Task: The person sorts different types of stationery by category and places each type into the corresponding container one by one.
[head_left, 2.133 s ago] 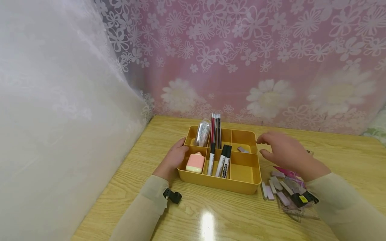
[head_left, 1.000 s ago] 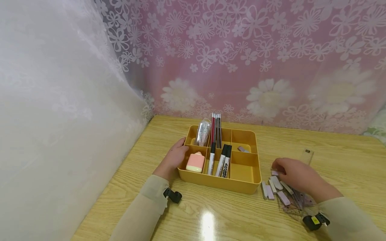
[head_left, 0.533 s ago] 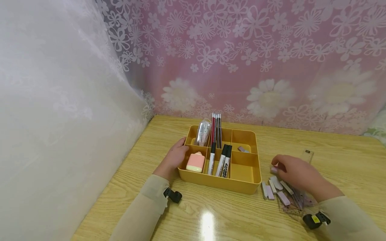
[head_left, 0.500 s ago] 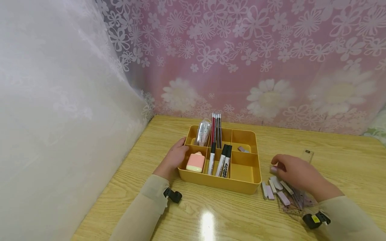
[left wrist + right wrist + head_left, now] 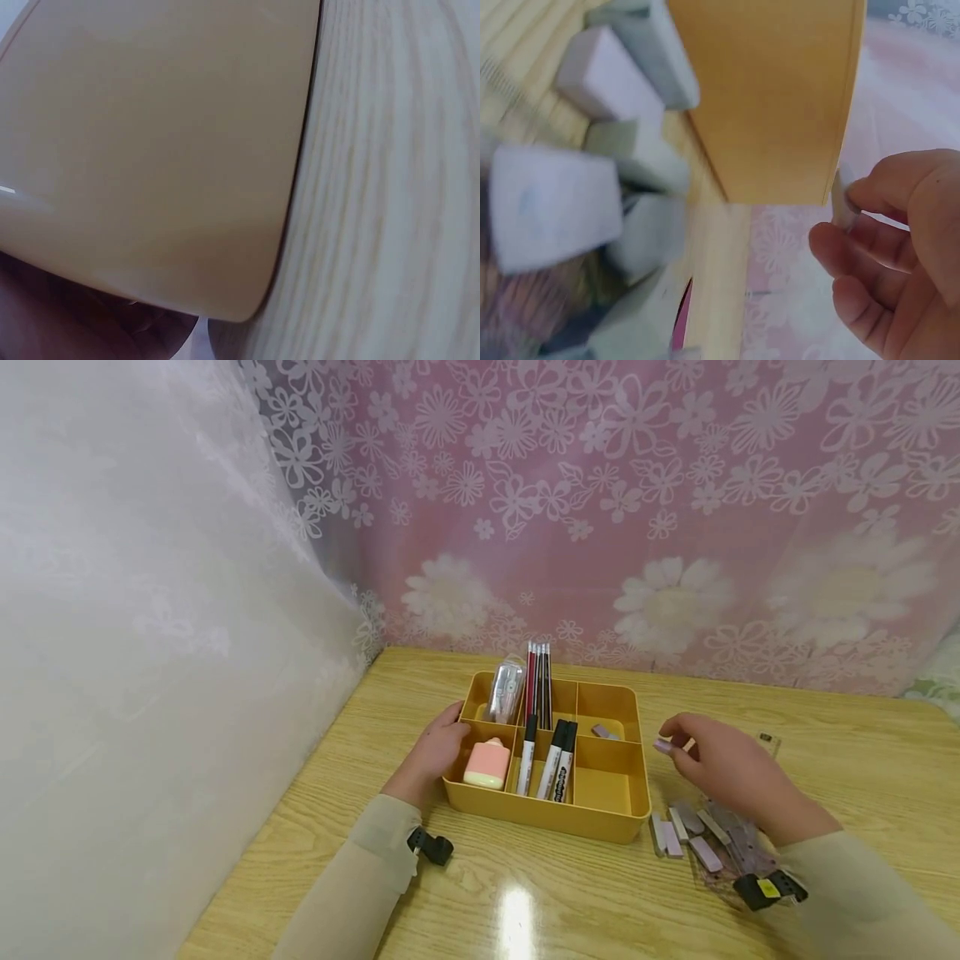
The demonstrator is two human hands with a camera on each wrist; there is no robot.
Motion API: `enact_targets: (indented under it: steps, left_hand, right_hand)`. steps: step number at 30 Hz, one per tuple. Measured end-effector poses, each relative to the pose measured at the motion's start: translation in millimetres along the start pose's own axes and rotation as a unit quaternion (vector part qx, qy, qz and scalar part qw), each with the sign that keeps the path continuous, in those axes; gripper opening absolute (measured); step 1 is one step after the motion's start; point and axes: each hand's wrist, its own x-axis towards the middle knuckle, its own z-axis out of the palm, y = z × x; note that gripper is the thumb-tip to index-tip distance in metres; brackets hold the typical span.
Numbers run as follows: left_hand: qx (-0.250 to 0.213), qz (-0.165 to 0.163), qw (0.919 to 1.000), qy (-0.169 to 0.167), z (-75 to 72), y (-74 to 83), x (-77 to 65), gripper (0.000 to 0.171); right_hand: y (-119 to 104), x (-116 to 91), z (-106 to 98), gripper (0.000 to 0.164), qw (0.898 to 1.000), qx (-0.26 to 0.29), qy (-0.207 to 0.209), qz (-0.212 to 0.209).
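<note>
My right hand (image 5: 723,768) pinches a small lilac eraser (image 5: 663,746) between thumb and fingers, raised just right of a yellow divided organizer tray (image 5: 536,814). The right wrist view shows the same eraser (image 5: 843,202) at the fingertips, next to the tray's wall. My left hand (image 5: 435,750) grips the tray's left side, thumb over the rim. Small erasers (image 5: 602,731) lie in the back right compartment. Black-capped markers (image 5: 551,768) lean in the front middle one, with pencils (image 5: 537,685) behind. A pink and cream bottle-shaped item (image 5: 486,765) occupies the front left compartment; a clear case (image 5: 505,692) stands behind it.
Several loose erasers (image 5: 705,853) lie in a pile right of the tray, beside clear purple-tinted plastic pieces (image 5: 742,847). A transparent ruler (image 5: 767,742) shows partly behind my right hand. A floral curtain (image 5: 570,527) hangs behind the wooden table (image 5: 480,893).
My right hand has gone from the tray's right side down to the pile, picked up an eraser, and lifted it back up toward the tray. The left hand has stayed in place.
</note>
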Motion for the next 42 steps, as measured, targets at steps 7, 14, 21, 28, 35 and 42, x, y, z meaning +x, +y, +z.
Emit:
enact_targets:
  steps: [7,14,21,28,35,42]
  left_hand:
    - [0.010,0.000,0.9999,0.006,0.5,-1.7,0.7,0.053]
    - [0.001,-0.012,0.9999,0.007,1.5,-0.4,-0.1,0.053]
    - [-0.002,-0.010,0.9999,0.003,1.3,0.4,0.2,0.052]
    - [-0.003,-0.011,0.9999,0.004,0.4,1.8,-0.6,0.051]
    - [0.001,-0.013,0.9999,0.004,0.8,0.6,-0.7,0.051]
    - [0.006,-0.019,0.9998,0.008,0.1,0.5,0.0,0.051]
  right_hand:
    - [-18.0,8.4,-3.4,0.022,1.000,0.018,0.024,-0.011]
    - [-27.8,16.1,-5.7,0.024,0.999,0.016,0.034,-0.019]
    - [-30.0,17.2,-6.3,0.023,0.999,0.021,0.042,-0.026]
    - [-33.0,19.8,-7.9,0.024,0.999,0.022,0.038,-0.023]
    - [-32.6,19.6,-8.1,0.023,0.999,0.013,0.035,-0.032]
    - [-27.6,13.0,-4.3,0.024,0.999,0.009,0.021,-0.031]
